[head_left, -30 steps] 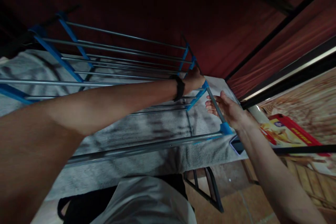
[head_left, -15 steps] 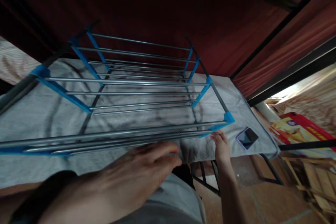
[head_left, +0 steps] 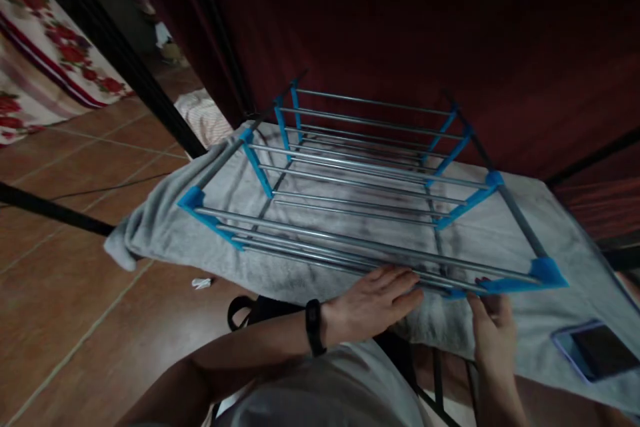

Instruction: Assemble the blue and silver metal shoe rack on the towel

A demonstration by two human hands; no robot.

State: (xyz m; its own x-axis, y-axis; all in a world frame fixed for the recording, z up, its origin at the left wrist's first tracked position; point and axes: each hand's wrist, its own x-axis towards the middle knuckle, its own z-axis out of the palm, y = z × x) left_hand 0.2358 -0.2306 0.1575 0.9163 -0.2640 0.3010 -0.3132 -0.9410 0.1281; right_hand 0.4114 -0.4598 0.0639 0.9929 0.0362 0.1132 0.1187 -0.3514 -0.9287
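A rack of metal rods with blue plastic side pieces (head_left: 370, 173) lies on a grey towel (head_left: 165, 227) spread over a table. My left hand (head_left: 373, 303), a black band on its wrist, rests flat with fingers stretched out on the towel, touching the rack's near rods. My right hand (head_left: 493, 333) is at the near right corner, its fingers curled up under the blue corner piece (head_left: 545, 273); the fingertips are partly hidden by it.
A phone (head_left: 595, 350) lies screen-up on the towel at the right. A dark red curtain (head_left: 400, 33) hangs behind the table. Tiled floor (head_left: 60, 267) spreads to the left, with a black bar and a floral cloth (head_left: 45, 67) beyond.
The view has swung left. My left hand has come back from the rack's far right corner to its near rods. My right hand has dropped from the side bar to the near right corner.
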